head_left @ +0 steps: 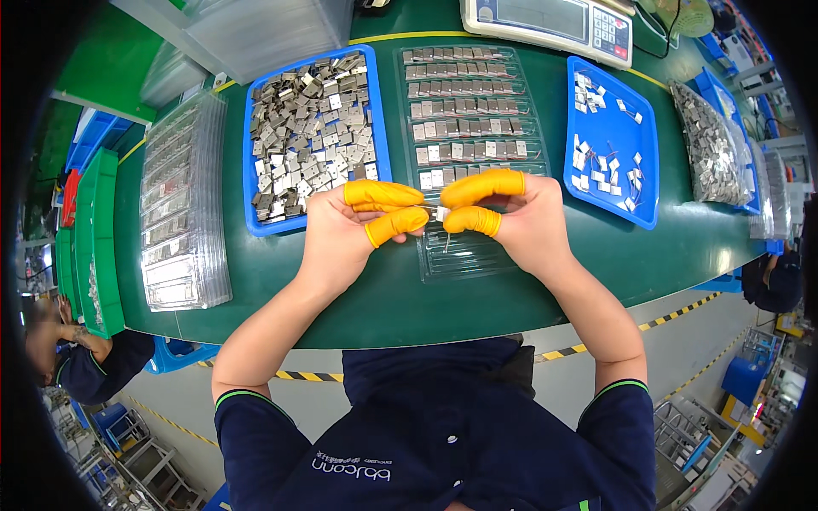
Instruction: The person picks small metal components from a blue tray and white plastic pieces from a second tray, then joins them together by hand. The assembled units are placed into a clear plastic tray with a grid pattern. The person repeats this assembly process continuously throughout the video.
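My left hand point(358, 223) and my right hand point(509, 213) meet over the lower part of a clear plastic tray point(460, 266). Yellow finger covers sit on the thumb and some fingers of each. Both hands are closed in a pinch around a small white connector piece point(440, 214) with thin leads, one hanging below it. My fingertips hide part of it. In the tray's upper slots lie rows of small metal-and-white connector pieces point(467, 107).
Left of the tray, a blue bin point(383, 128) holds many loose metal shells. A blue tray point(635, 140) with several white pieces lies right. Stacked clear trays point(183, 204), a green bin point(104, 247), a scale point(554, 25) and a filled plastic bag point(711, 149) surround them. Another person point(98, 366) sits far left.
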### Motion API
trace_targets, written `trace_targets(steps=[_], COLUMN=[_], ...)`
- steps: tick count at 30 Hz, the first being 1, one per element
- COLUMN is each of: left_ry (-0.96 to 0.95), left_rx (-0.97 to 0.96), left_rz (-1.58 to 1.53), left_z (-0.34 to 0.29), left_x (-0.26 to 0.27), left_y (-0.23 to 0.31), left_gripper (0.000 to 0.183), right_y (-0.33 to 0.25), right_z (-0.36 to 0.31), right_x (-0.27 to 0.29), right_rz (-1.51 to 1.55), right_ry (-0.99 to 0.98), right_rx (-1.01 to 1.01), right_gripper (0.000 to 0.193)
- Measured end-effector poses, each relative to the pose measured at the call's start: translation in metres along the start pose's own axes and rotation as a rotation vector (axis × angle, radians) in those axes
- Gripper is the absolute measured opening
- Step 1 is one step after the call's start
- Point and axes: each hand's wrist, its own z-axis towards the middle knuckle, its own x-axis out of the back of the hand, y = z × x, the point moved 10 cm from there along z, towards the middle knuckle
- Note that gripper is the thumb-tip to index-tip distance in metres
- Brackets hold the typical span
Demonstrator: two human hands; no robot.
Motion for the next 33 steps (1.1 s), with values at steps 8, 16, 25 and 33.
trace_targets(steps=[8, 16, 25, 33], left_ry=[-0.140, 0.006, 0.091, -0.037], left_rx=[0.175, 0.048, -0.030, -0.106], left_rz=[-0.206, -0.168, -0.184, -0.109], left_z=[-0.004, -0.002, 0.010, 0.031], left_x=[-0.009, -0.004, -0.023, -0.063], left_y=[-0.016, -0.005, 0.016, 0.027], left_gripper=[0.018, 0.018, 0.022, 0.034], right_y=[0.001, -0.026, -0.052, -0.065], right_z=[0.001, -0.006, -0.014, -0.011], right_x=[-0.018, -0.009, 0.013, 0.054], right_rz=[0.084, -0.221, -0.357, -0.358], right_ry=[-0.150, 0.036, 0.148, 0.188], right_rx=[0.028, 0.354, 0.428, 0.364], right_gripper=[0.018, 0.021, 0.027, 0.017])
